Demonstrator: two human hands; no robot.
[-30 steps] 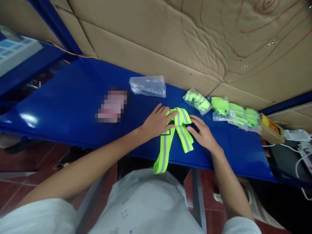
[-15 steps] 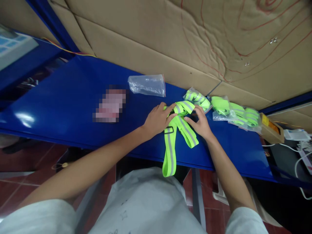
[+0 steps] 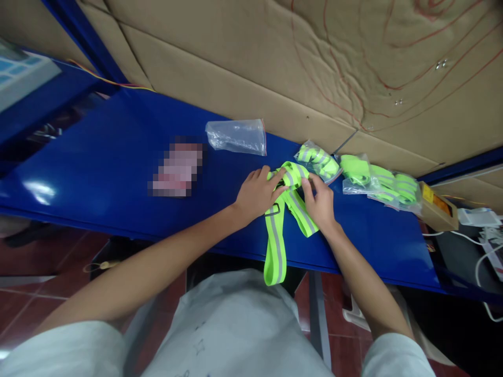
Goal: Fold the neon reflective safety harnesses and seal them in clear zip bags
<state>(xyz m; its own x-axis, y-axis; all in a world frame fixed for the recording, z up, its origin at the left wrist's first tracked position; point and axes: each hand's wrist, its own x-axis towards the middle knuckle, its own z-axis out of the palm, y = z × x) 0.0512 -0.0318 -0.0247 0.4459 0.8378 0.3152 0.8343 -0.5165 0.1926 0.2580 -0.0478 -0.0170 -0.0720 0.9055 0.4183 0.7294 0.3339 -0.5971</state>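
A neon-yellow reflective strap (image 3: pixel 276 241) with a grey stripe lies partly bundled on the blue table. One loop of it hangs down over the front edge, and a black slide buckle shows near the top of that loop. My left hand (image 3: pixel 257 192) grips the bundled part from the left, thumb and fingers closed around it. From the right, my right hand (image 3: pixel 320 201) pinches the folded end of the same strap between thumb and fingers. A second strap end slants down to the right, beside my right hand.
An open clear plastic bag (image 3: pixel 237 137) lies at the back of the blue table (image 3: pixel 98 157). Bagged neon straps (image 3: pixel 356 170) line the back right, beside a cardboard box (image 3: pixel 438 207). A blurred-out pinkish item (image 3: pixel 178 170) rests on the left. A cardboard wall (image 3: pixel 236 68) stands behind.
My right hand has moved left and closed on the strap's folded end, which is now wrapped more tightly. My left hand has shifted slightly right.
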